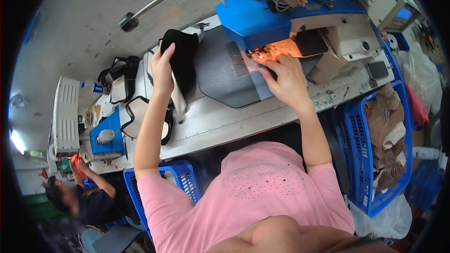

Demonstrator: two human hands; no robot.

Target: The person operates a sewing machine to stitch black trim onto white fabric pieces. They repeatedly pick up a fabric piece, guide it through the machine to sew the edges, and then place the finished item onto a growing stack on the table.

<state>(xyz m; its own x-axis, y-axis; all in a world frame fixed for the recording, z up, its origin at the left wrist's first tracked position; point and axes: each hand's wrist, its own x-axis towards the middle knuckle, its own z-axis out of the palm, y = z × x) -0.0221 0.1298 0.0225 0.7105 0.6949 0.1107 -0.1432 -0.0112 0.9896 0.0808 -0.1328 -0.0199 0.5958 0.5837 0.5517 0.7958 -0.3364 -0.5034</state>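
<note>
My left hand (162, 72) is closed on the edge of a black fabric piece (183, 63), thumb on top, at the left end of the grey work plate (218, 77). Pale and black pieces lie beneath it. My right hand (289, 82) is by the lit needle area of a sewing machine with a blue head cover (255, 18). Its thumb and fingers are bent together around a small dark thing (268, 70) too hidden to name. Dark scraps (269, 51) lie under the machine's orange light.
Pale, black-edged pieces (138, 112) and a black strapped item (124, 79) lie left on the table. A blue basket (370, 197) of brown and white cloth stands right; another blue basket (187, 178) is lower left. A co-worker (89, 197) sits at another machine, far left.
</note>
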